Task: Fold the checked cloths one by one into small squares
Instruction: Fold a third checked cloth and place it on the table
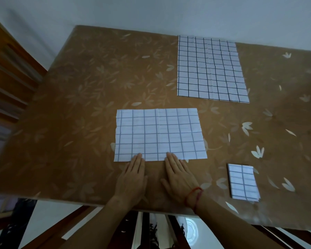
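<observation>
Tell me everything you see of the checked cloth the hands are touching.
The checked cloth is a white rectangle with a thin dark grid, faintly creased, one crease running down its middle. It lies flat on the brown leaf-patterned table, long side toward the person. The left hand and right hand lie flat, fingertips on its near edge.

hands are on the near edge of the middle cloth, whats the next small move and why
Probably pinch that near edge with the left hand and right hand and lift it over to the far edge. Both lie flat, fingers straight, gripping nothing, and the cloth is a wide flat rectangle, far larger than the folded square on the right.
</observation>
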